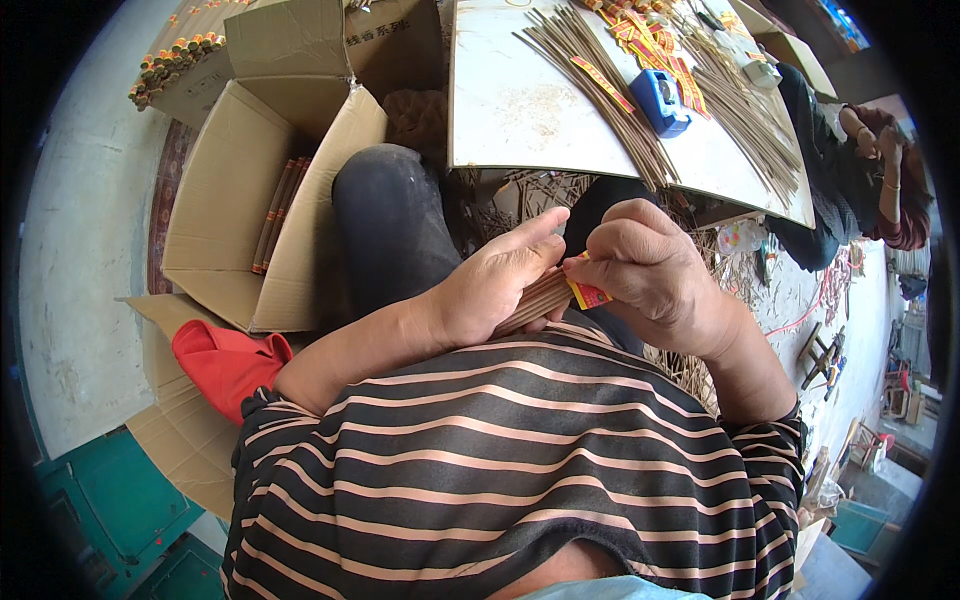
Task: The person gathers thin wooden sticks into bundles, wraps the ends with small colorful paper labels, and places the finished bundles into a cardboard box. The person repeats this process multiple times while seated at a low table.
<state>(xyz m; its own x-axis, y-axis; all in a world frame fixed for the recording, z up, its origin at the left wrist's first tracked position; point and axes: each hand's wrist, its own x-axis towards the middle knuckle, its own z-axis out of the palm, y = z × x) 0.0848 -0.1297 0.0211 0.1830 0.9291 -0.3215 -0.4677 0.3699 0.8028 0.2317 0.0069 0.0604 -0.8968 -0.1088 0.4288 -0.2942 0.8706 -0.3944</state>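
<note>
Brown incense sticks, gathered as a bundle [535,297], lay clasped in the left hand [497,285], close to the striped shirt [520,460] and above the lap. Its long axis ran from lower left to upper right, the right end rising toward the right hand [655,275]. Left fingers [540,232] were curled around the bundle, holding it firmly. Right fingers [600,262] were pinched narrowly on a red-and-yellow paper label [587,294] that touched the bundle's right end. Both hands met here, leaving almost no gap between them.

Open room was scarce: a dark-trousered knee [390,220] rose just left of the hands, and the near edge of the pale desk [530,110] lay beyond them. On the desk rested loose fans of sticks [600,100], more red-and-yellow labels [650,45] and a blue tape dispenser [660,100]. Broken stick scraps [690,365] littered the floor under the desk and to the right.

At left stood an open cardboard box [235,200] containing banded bundles [275,215], with a red cloth [225,360] near it and grey concrete floor [85,250] beyond. Further packed bundles [175,60] showed at far left. Another person [860,170] sat at the desk's far right edge.
</note>
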